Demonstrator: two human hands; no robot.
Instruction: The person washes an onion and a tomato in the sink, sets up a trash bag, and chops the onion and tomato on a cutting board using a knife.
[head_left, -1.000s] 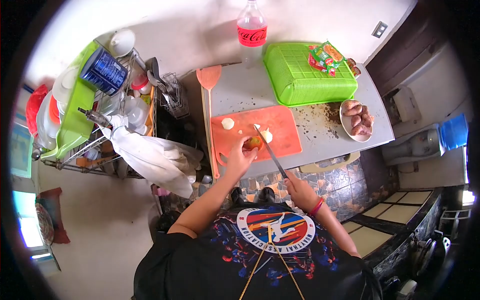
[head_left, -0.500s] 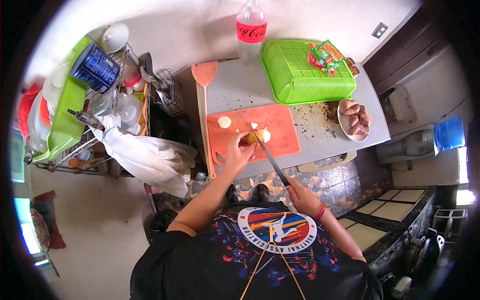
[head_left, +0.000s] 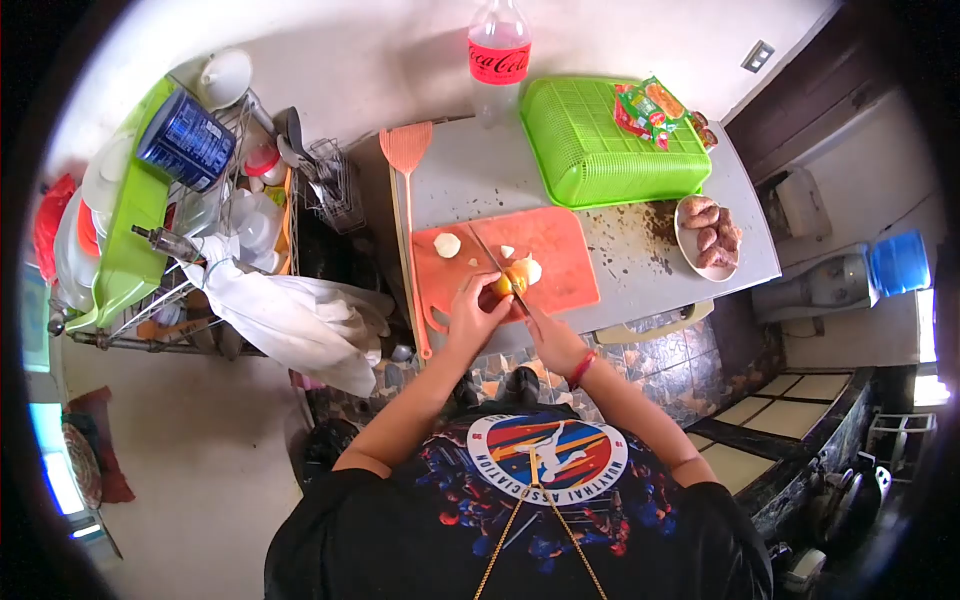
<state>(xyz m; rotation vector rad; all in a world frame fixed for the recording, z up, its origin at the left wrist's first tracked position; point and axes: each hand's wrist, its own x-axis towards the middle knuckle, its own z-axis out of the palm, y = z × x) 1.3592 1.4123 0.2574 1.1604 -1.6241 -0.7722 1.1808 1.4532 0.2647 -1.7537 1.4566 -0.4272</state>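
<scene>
On the orange cutting board (head_left: 565,250), my left hand (head_left: 477,312) pinches a yellowish vegetable (head_left: 503,285) near the board's front edge. My right hand (head_left: 556,343) grips a kitchen knife (head_left: 490,248) by its handle. The blade lies across the vegetable, its tip pointing to the board's far side. A pale cut piece (head_left: 532,270) sits just right of the blade. Toward the board's upper left lies a round white piece (head_left: 447,245), and smaller white bits are scattered between.
An orange fly swatter (head_left: 408,190) runs along the table's left edge. Behind the board stand an overturned green basket (head_left: 610,150) topped with sachets (head_left: 650,108) and a Coca-Cola bottle (head_left: 498,62). To the right, a plate (head_left: 687,248) holds reddish-brown chunks. A dish rack (head_left: 250,190) stands left.
My right hand has moved up and left, closer to my left hand. The knife has slid forward, its tip now well beyond the vegetable.
</scene>
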